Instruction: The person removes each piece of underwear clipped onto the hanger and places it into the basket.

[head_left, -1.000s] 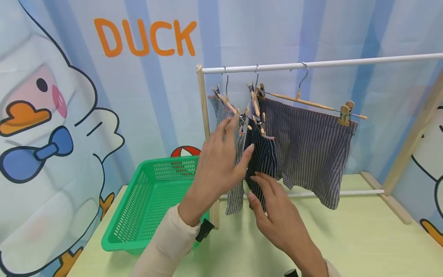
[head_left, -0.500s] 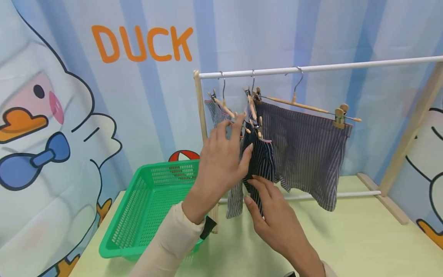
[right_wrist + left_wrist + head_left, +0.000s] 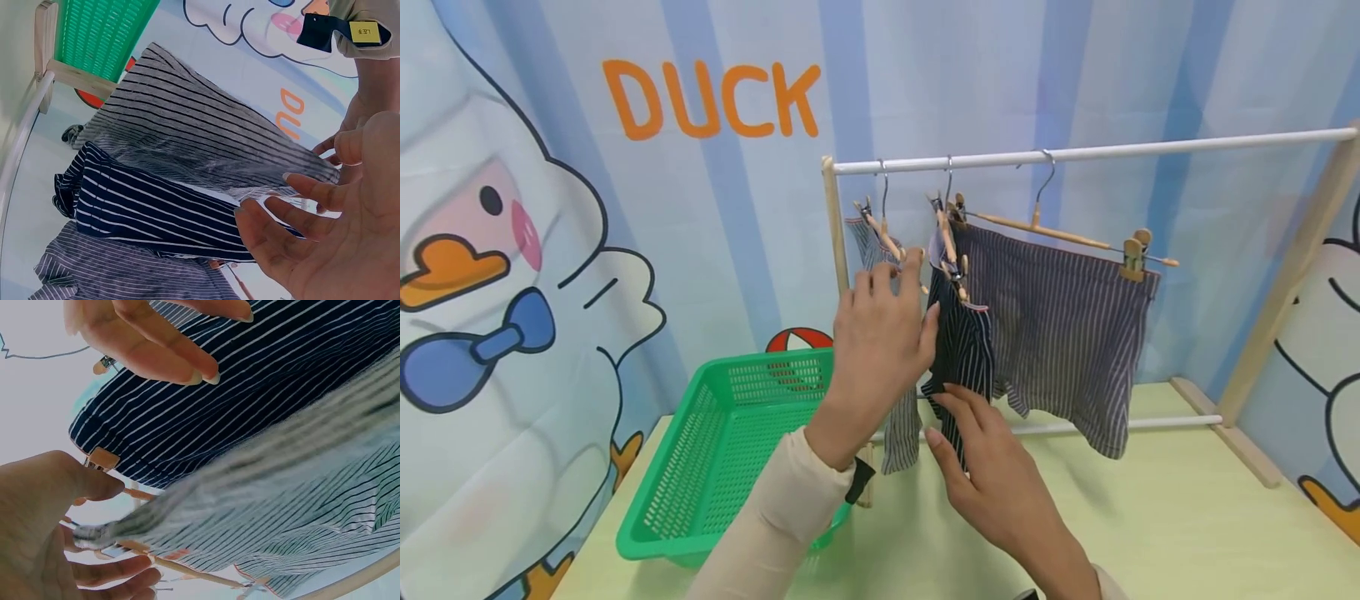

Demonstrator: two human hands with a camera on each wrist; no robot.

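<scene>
A navy garment with white stripes [image 3: 964, 342] is hung at mid-frame from a white round rail [image 3: 1120, 148], on a pale wooden clip hanger [image 3: 946, 233]. Seen nearly edge-on; long axis vertical. Its lower part is placed just beyond the fingertips of the right hand [image 3: 988, 467], the nearer of the two hands there; fingers loosely bent, thumb apart, nothing gripped, contact uncertain. To its left, a light grey garment with black stripes [image 3: 901, 437] is partly covered by the left hand [image 3: 880, 337], which is held around the upper corner, index straight, thumb spread; no pinch seen. Purple-grey striped shorts [image 3: 1060, 333] are hung right of centre, more broadside. Lower left: green plastic mesh basket [image 3: 658, 500], set on a pale yellow-green worktop [image 3: 1180, 517].
</scene>
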